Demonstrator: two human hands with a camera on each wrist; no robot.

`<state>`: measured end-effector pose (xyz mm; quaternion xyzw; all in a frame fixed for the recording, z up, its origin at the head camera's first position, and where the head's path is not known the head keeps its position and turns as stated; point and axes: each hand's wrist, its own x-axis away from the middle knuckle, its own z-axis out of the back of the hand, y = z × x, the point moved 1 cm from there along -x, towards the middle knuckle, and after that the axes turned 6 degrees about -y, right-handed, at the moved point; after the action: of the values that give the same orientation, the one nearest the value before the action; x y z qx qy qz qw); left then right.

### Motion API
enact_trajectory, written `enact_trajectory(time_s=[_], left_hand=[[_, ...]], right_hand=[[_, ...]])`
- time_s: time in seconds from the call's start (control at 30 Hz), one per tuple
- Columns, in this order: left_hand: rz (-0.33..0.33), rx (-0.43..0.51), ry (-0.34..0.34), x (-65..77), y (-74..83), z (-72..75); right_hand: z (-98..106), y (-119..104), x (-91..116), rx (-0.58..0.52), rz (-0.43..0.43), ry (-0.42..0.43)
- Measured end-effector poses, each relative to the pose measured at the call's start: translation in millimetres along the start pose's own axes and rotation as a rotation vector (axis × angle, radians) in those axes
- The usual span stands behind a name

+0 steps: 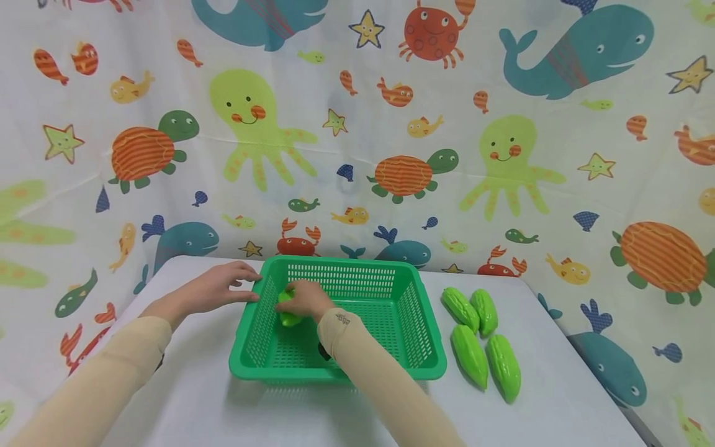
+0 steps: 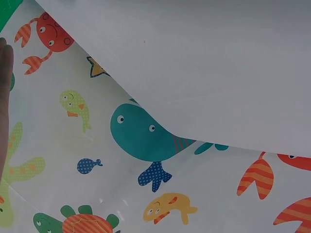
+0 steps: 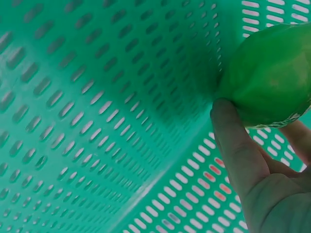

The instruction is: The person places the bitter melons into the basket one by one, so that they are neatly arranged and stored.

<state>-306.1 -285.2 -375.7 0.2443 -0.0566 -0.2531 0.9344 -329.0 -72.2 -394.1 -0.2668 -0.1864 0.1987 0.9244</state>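
Inside the green plastic basket (image 1: 335,372), near its left wall, my right hand (image 1: 308,299) grips a green bitter melon (image 1: 289,318). The right wrist view shows the thumb and fingers (image 3: 238,141) against the smooth, rounded end of that bitter melon (image 3: 272,73), close to the perforated wall. My left hand (image 1: 215,288) is at the basket's left rim with its fingers extended and holds nothing; whether the fingertips touch the rim is hard to tell. Only an edge of the left hand (image 2: 5,97) appears in the left wrist view.
Several more bitter melons (image 1: 470,357) lie on the white table (image 1: 564,385) to the right of the basket. Behind the table hangs a curtain (image 1: 357,112) printed with sea animals. The table's right edge runs diagonally toward the front.
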Motion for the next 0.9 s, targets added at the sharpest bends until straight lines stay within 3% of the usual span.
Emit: enact_trajectory(time_s=[0.53,0.9], left_hand=[[-0.009,-0.016,0.002,-1.2,-4.3,-1.2],[-0.022,-0.023,0.008,-2.3,-3.5,0.4]], right_hand=[[-5.3,-3.0,-1.1,-0.035,-0.133,-0.037],[-6.4,-1.3,-1.8,-0.116,-0.153,-0.084]])
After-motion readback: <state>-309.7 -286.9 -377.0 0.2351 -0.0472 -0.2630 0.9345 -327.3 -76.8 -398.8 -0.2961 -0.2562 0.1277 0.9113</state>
